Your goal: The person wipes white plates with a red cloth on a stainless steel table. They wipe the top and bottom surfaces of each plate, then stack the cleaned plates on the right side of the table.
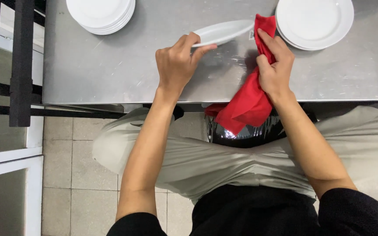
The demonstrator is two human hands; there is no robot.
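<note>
My left hand (179, 61) grips the near rim of a white plate (224, 31), holding it tilted on edge above the steel table (110, 70). My right hand (275, 61) is shut on a red cloth (248, 102). The cloth's upper end presses against the plate's right edge, and the rest hangs down over the table's front edge toward my lap.
A stack of white plates (101, 15) stands at the table's back left, and another stack of white plates (315, 22) at the back right. A dark metal frame (20, 65) rises at the left. A shiny black stool seat (241, 135) shows between my legs, above a tiled floor (71, 188).
</note>
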